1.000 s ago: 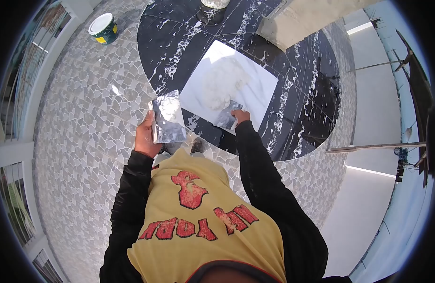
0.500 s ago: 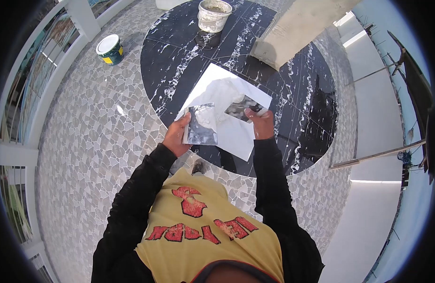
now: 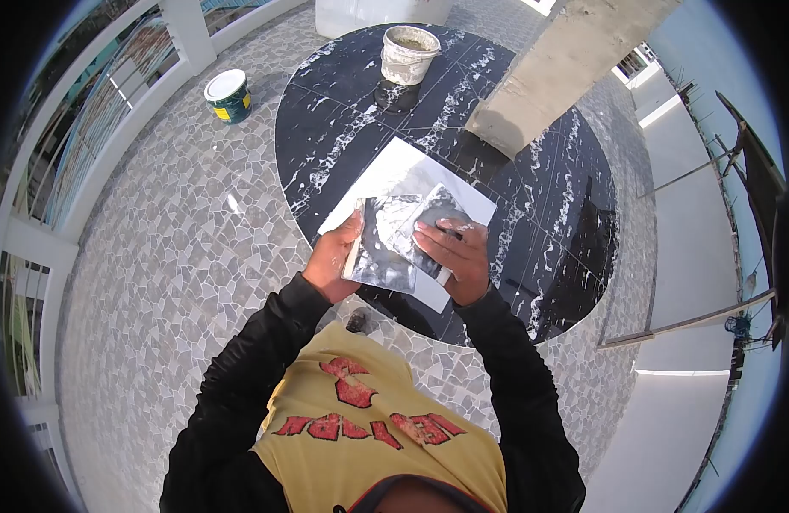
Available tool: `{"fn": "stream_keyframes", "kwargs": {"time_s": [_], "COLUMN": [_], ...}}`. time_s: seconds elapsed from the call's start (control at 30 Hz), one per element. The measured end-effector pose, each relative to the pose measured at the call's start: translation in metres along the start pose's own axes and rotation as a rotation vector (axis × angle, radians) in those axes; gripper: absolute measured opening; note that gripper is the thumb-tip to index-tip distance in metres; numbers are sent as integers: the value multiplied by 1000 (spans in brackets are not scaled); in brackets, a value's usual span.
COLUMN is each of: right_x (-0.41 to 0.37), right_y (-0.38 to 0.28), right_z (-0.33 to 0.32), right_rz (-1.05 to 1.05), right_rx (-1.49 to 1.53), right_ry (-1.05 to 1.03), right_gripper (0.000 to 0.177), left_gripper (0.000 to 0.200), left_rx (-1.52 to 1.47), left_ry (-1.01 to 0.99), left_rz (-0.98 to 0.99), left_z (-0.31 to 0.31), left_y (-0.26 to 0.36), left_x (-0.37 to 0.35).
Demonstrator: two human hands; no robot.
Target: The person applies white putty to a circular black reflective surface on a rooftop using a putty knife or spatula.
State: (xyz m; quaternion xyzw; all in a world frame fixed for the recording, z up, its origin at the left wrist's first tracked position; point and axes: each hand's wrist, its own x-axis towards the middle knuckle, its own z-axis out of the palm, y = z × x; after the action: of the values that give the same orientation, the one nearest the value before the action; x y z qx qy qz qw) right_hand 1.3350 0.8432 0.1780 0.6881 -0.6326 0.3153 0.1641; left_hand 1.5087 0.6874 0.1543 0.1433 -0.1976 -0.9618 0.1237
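My left hand grips a shiny rectangular metal scraper by its pale left edge, its face smeared with white paste. Over its right side lies a second metal scraper, tilted, with my right hand closed on it and fingers spread across its face. The two scrapers overlap and appear to touch. Beneath them a white board rests on the black marbled round tabletop. The paste on the board is mostly hidden by the scrapers and hands.
A paste-stained white bucket stands at the table's far side. A rough concrete column rises at the right of the table. On the stone-patterned floor stands a green tub with a white lid. A white railing runs along the left.
The two scrapers were apart over the board; now they overlap. My right hand has turned and moved down, its fingers now over the scraper's face. The view has shifted slightly.
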Motion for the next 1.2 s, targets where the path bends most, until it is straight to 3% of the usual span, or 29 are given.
{"fn": "stream_keyframes", "kwargs": {"time_s": [0.23, 0.3, 0.33, 0.37, 0.43, 0.47, 0.5, 0.57, 0.63, 0.7, 0.73, 0.77, 0.83, 0.87, 0.93, 1.0, 1.03, 1.07, 1.1, 1.13, 1.17, 1.2], "right_x": [-8, -14, -16, -14, -5, 3, 3, 1, -10, -41, -50, -50, -43, -45, -23, 2, 8, 31, 45, 55, 62, 62], "right_y": [-1, -12, -21, -27, -45, -63, -74, -101, -120, -109, -128, -153, -205, -225, -287, -342, -371, -403, -429, -458, -487, -500], "right_z": [-13, -9, -15, -24, -47, -55, -53, -46, -31, -20, -28, -43, -81, -94, -132, -163, -174, -187, -194, -193, -194, -196], "right_rz": [-19, 407, 653, 644, 807, 877, 873, 875, 899, 712, 507, 552, 446, 286, 161, 56, -40, 67, 61, 15, 679, 640], "right_rx": [-162, 351, 613, 602, 1201, 1319, 1317, 1273, 1323, 590, 298, 287, -167, -236, -378, -321, -296, -224, -199, -163, 114, 126], "right_ry": [-1, 225, 200, 209, 45, -34, -31, -279, -287, -531, -429, -400, -820, -784, -736, -673, -503, -692, -791, -777, -553, -553], "right_gripper": [39, 32, 24, 24, 26, 31, 31, 34, 34, 32, 25, 25, 25, 22, 4, 21, 16, 12, 12, 12, 11, 11], "left_gripper": [48, 46, 45, 45, 44, 42, 42, 35, 36, 37, 39, 42, 45, 45, 44, 42, 41, 39, 39, 35, 31, 26], "left_rx": [-46, -10, -41, -37, 9, 42, 44, 41, 35, 76, 93, 109, 163, 143, 129, 139, 148, 135, 146, 418, 677, 928], "left_ry": [19, 26, 37, 20, -23, -32, -36, -98, -122, -11, 12, 44, 130, 132, 162, 203, 209, 241, 274, 390, 502, 601], "left_rz": [137, 188, 205, 206, 199, 205, 206, 178, 181, 343, 364, 404, 423, 406, 329, 285, 274, 227, 259, 204, 130, 50], "left_z": [-4, 2, 0, -1, -4, -7, -12, -19, -29, -44, -56, -56, -88, -111, -131, -132, -141, -157, -88, -24, 40, 106], "left_y": [2, 3, 1, 1, -1, -4, -7, -12, -15, -16, -13, -12, -12, -15, -26, -37, -45, -53, -59, -62, -67, -72], "left_x": [-47, -61, -65, -72, -91, -100, -109, -134, -168, -203, -224, -248, -279, -290, -312, -331, -335, -339, -355, -374, -387, -394]}}
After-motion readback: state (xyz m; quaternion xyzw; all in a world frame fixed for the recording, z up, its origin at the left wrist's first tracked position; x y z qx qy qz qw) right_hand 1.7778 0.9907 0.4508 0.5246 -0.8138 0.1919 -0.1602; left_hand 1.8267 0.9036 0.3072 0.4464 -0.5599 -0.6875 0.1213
